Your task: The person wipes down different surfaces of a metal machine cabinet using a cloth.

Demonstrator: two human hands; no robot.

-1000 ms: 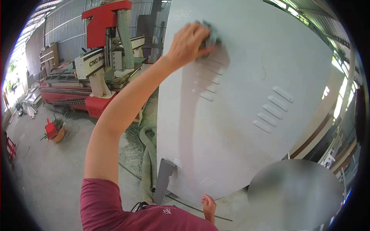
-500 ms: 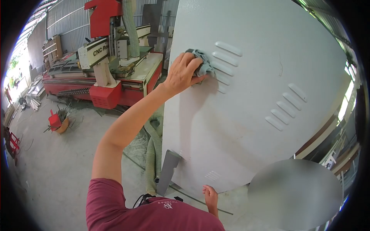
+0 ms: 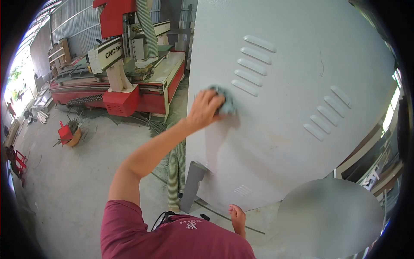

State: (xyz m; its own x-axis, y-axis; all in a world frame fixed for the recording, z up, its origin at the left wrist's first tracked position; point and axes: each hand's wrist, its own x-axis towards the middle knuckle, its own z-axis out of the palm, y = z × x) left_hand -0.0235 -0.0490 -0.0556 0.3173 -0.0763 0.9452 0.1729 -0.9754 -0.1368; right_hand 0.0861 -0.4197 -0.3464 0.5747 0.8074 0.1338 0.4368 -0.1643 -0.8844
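Against the pale panel (image 3: 276, 116), left fingers (image 3: 210, 98) clutch crumpled cloth (image 3: 229, 104).

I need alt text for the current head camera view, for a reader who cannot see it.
A person's left hand holds a bunched grey-blue cloth against a large pale panel with raised slots. The right hand appears low, near the panel's bottom edge. Behind, at left, stands a red-and-white CNC machine.
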